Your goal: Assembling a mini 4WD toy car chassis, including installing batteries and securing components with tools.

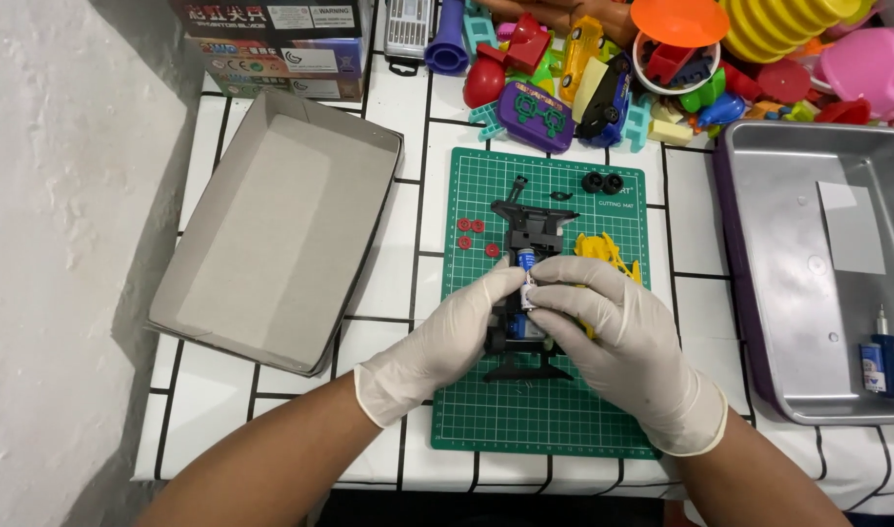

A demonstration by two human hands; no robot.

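Observation:
A black toy car chassis (532, 229) lies lengthwise on a green cutting mat (486, 410). Both my hands wear white gloves and meet over its middle. My left hand (447, 337) pinches a small blue and silver battery (526, 263) with fingertips. My right hand (617, 337) covers the chassis's right side and touches the same battery. Three small red gears (476, 234) lie left of the chassis, a yellow plastic parts frame (608, 252) lies to its right, and two black tyres (603, 182) sit near the mat's top edge.
An open grey cardboard box lid (271, 224) lies at the left. A metal tray (808, 293) at the right holds a small blue-capped bottle (878, 356). Many colourful plastic toys (603, 68) crowd the back edge, with a printed box (271, 44) beside them.

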